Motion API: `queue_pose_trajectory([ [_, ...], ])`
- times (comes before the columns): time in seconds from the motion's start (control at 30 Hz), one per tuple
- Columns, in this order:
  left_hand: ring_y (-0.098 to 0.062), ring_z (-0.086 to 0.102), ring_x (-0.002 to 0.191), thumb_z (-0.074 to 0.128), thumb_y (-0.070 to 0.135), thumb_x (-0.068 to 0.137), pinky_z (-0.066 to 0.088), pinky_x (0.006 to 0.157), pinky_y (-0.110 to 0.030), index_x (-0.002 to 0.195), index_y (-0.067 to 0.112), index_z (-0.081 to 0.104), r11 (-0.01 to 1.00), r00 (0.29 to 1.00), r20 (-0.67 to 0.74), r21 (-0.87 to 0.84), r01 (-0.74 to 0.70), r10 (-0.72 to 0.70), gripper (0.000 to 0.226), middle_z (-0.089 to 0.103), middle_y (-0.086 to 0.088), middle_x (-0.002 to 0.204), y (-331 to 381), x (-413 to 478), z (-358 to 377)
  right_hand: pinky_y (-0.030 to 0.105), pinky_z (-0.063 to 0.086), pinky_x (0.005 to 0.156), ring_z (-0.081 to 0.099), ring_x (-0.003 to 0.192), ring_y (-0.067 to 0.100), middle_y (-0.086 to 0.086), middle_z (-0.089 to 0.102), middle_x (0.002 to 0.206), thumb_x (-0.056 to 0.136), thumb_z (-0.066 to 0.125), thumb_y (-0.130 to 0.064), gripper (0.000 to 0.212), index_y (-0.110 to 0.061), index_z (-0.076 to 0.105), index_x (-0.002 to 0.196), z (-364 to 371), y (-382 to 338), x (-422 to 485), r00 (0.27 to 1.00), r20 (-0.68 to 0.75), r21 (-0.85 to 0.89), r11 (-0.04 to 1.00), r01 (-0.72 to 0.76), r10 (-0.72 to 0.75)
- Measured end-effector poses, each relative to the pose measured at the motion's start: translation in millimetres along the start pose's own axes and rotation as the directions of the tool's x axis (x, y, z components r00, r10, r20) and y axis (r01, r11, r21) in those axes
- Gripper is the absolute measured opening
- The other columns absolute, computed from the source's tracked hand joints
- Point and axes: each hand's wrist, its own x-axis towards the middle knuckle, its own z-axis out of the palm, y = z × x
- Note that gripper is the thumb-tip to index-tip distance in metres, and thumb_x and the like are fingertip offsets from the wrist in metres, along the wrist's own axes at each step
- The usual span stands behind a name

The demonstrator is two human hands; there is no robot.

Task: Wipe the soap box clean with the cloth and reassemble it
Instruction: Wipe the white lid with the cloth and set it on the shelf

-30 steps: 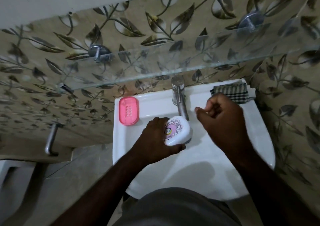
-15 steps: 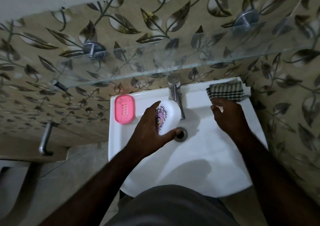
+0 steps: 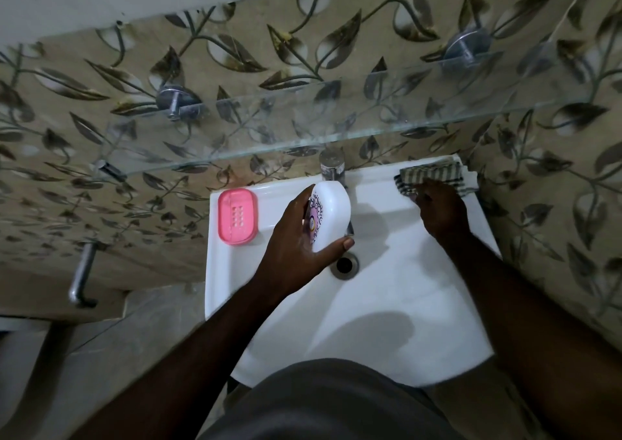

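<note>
Two soap box parts in view. Over the sink (image 3: 404, 305) the left hand (image 3: 296, 241) held the white lid (image 3: 331, 215), thumb under its near end, fingers (image 3: 299, 200) round the far end; long axis ran near to far, printed face turned left toward the palm. On the far-left rim the pink tray (image 3: 237, 215) lay flat, long axis near to far. At the far-right corner the right hand (image 3: 441, 207) rested on the checked cloth (image 3: 434, 177); fingertips hidden, so pinch or plain touch could not be told. Most of the tap (image 3: 333, 167) was covered by the lid; the drain (image 3: 344, 264) sat just near of it. Above the far edge hung the glass shelf (image 3: 303, 136)
</note>
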Motion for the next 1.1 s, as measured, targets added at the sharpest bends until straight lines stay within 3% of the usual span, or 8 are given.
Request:
queue_pose_trajectory([
  [0.27, 0.004, 0.058, 0.105, 0.06, 0.049, 0.072, 0.047, 0.08, -0.014, 0.128, 0.035, 0.041, 0.986, 1.0, 0.009, -0.165, 0.001, 0.0, 0.061, 0.06, 0.01, 0.117, 2.6, 1.2, -6.8, 0.037, 0.048, 0.072, 0.06, 0.077, 0.024, 0.024, 0.066, 0.083, 0.098, 0.054, -0.03, 0.033, -0.001, 0.063, 0.086, -83.9, -62.5, 1.6, 0.968, -0.12, 0.519, 0.845, -0.128, 0.22],
  [0.37, -0.012, 0.063, 0.103, 0.06, 0.043, 0.068, 0.05, 0.088, -0.032, 0.121, 0.035, 0.051, 0.946, 0.997, 0.01, -0.315, 0.076, -0.077, 0.054, 0.067, 0.005, 0.11, 0.2, 4.7, -3.3, 0.045, 0.055, 0.091, 0.07, 0.098, 0.029, 0.018, 0.074, 0.101, 0.096, 0.059, -0.031, 0.031, -0.004, 0.068, 0.106, -110.0, -95.9, -17.2, 0.974, 0.11, 0.948, 0.276, -0.162, 0.196],
  [0.43, -0.012, 0.066, 0.089, 0.061, 0.04, 0.061, 0.052, 0.079, -0.031, 0.114, 0.024, 0.059, 0.868, 0.982, 0.009, -0.466, 0.171, -0.188, 0.055, 0.072, 0.006, 0.096, -1.3, 5.5, -2.2, 0.05, 0.05, 0.1, 0.064, 0.115, 0.034, 0.019, 0.068, 0.122, 0.087, 0.068, -0.043, 0.056, -0.003, 0.06, 0.126, -111.6, -113.6, -45.6, 0.971, 0.234, 0.962, -0.157, -0.224, 0.042],
  [0.5, -0.02, 0.066, 0.087, 0.063, 0.038, 0.057, 0.05, 0.078, -0.035, 0.112, 0.011, 0.062, 0.699, 0.946, 0.055, -0.66, 0.275, -0.32, 0.062, 0.072, -0.004, 0.095, -4.1, 4.7, -5.7, 0.056, 0.05, 0.098, 0.065, 0.114, 0.035, 0.019, 0.067, 0.125, 0.067, 0.081, -0.052, 0.08, -0.007, 0.058, 0.13, -97.9, -131.0, -85.7, 0.908, 0.411, 0.838, -0.358, -0.412, -0.084],
  [0.73, -0.036, 0.064, 0.098, 0.038, 0.056, 0.085, 0.055, 0.081, -0.046, 0.117, 0.009, 0.066, 0.091, 0.887, 0.38, -0.905, 0.415, -0.264, 0.063, 0.066, -0.022, 0.108, -16.6, -13.8, -28.0, 0.039, 0.062, 0.07, 0.074, 0.077, 0.027, 0.017, 0.076, 0.088, 0.093, 0.058, -0.005, 0.019, 0.002, 0.065, 0.109, -96.9, -181.6, -115.2, 0.783, 0.621, 0.783, -0.06, -0.619, 0.032],
  [0.87, -0.035, 0.06, 0.094, 0.027, 0.075, 0.086, 0.05, 0.083, -0.046, 0.115, 0.013, 0.065, 0.03, 0.885, 0.391, -0.911, 0.412, -0.253, 0.079, 0.064, -0.021, 0.105, -21.3, -18.6, -33.1, 0.036, 0.062, 0.063, 0.076, 0.075, 0.027, 0.011, 0.077, 0.082, 0.094, 0.057, 0.0, 0.013, -0.005, 0.067, 0.101, -117.3, -185.4, -104.1, 0.853, 0.52, 0.846, 0.105, -0.522, 0.051],
  [1.0, -0.035, 0.058, 0.094, 0.029, 0.073, 0.086, 0.041, 0.086, -0.049, 0.125, 0.014, 0.056, 0.035, 0.862, 0.401, -0.901, 0.432, -0.311, 0.075, 0.059, -0.02, 0.112, -25.8, -22.7, -34.1, 0.046, 0.058, 0.088, 0.074, 0.089, 0.017, -0.003, 0.078, 0.091, 0.095, 0.065, -0.019, 0.008, -0.024, 0.072, 0.094, -109.5, -178.5, -100.6, 0.945, 0.326, 0.739, 0.616, -0.272, 0.026],
  [1.1, -0.033, 0.062, 0.095, 0.034, 0.069, 0.085, 0.044, 0.086, -0.047, 0.126, 0.016, 0.056, 0.077, 0.844, 0.353, -0.906, 0.415, -0.404, 0.071, 0.058, -0.015, 0.118, -21.4, -23.1, -31.7, 0.033, 0.058, 0.085, 0.072, 0.085, 0.001, -0.016, 0.077, 0.087, 0.095, 0.064, -0.023, 0.009, -0.029, 0.071, 0.097, -107.0, -185.8, -107.9, 0.935, 0.34, 0.657, 0.736, -0.161, -0.099],
])
